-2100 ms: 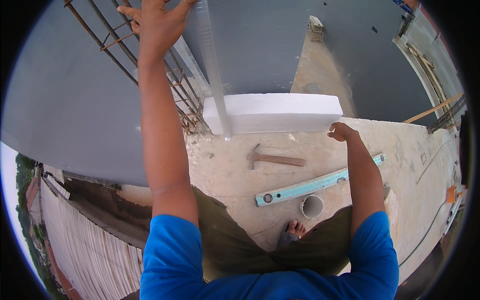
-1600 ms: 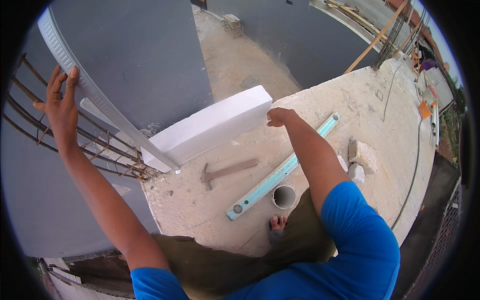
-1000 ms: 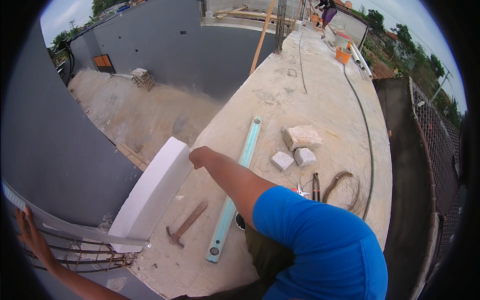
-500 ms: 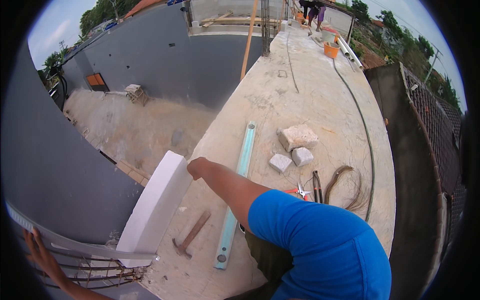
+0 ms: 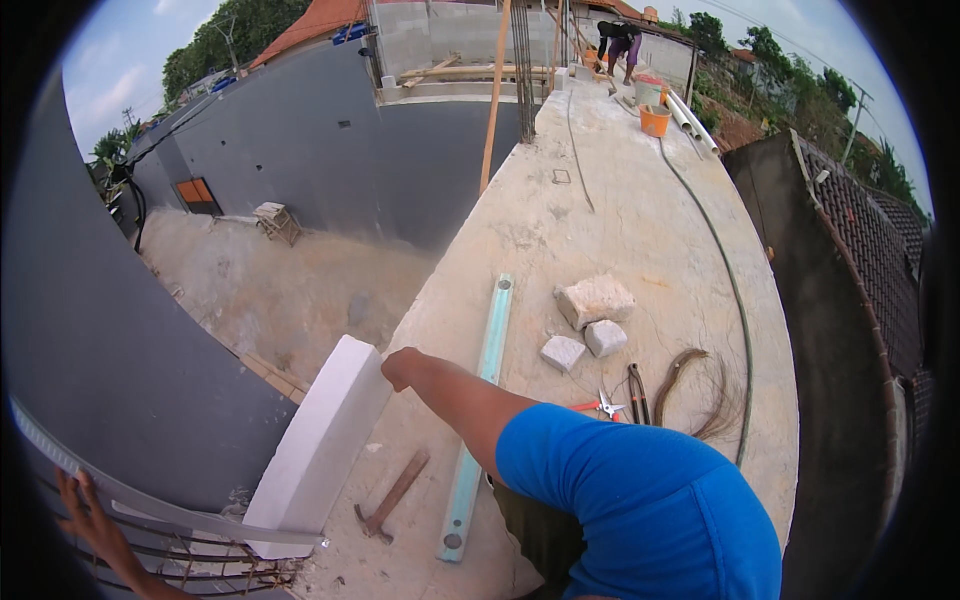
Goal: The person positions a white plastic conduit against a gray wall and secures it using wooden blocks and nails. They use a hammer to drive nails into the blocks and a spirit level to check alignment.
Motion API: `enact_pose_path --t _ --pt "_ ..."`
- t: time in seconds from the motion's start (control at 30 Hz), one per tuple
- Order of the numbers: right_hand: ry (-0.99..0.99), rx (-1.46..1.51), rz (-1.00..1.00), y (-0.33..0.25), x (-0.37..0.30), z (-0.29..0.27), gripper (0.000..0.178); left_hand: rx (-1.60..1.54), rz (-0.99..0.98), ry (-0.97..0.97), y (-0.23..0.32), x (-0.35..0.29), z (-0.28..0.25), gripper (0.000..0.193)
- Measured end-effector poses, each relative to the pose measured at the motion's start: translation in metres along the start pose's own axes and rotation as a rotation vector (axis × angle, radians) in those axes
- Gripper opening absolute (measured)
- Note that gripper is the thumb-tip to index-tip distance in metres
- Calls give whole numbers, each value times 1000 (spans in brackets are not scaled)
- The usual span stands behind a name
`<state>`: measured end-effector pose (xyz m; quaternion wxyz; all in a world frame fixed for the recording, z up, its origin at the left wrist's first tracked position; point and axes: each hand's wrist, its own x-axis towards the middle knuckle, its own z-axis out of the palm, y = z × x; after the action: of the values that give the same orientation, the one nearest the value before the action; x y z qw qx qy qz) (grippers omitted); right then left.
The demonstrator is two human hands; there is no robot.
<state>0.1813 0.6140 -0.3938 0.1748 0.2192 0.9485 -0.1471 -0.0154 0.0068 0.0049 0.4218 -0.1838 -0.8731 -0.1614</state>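
A long white block (image 5: 318,432) lies along the left edge of the concrete slab (image 5: 610,250). My right hand (image 5: 401,369) is closed at its far right corner; the fingers curl out of sight against the block. Across the near end of the block runs a silvery measuring strip (image 5: 195,512), reaching out past the slab edge. My left hand (image 5: 98,520) is at the lower left, its fingertips lapped against the strip and its thumb hidden. A claw hammer (image 5: 396,492) and a pale turquoise spirit level (image 5: 482,430) lie right of the block.
Rusty bars (image 5: 180,562) jut out below the strip. Rough white pieces (image 5: 596,300), red-handled snips (image 5: 606,404), black-handled pliers (image 5: 637,392) and a wire bundle (image 5: 680,380) lie beyond my arm. A hose (image 5: 715,240) runs along the right. Another person (image 5: 622,45) bends over far ahead.
The view has tilted up slightly, so the slab and its tools appear a little lower. Both hands keep their places at the block and the strip.
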Motion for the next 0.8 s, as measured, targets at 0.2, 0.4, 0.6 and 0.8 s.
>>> enact_pose_path --t 0.2,0.4,0.6,0.8 --pt "-27 13 22 1 3 0 27 -15 -3 28 9 -1 2 56" --pt "-4 -29 20 3 4 4 27 -20 -50 -26 25 -2 -8 60" --pt "5 -47 9 1 8 9 28 -33 -37 26 25 -6 -6 48" --pt "-23 -32 14 7 11 8 27 -19 9 88 14 -2 6 48"
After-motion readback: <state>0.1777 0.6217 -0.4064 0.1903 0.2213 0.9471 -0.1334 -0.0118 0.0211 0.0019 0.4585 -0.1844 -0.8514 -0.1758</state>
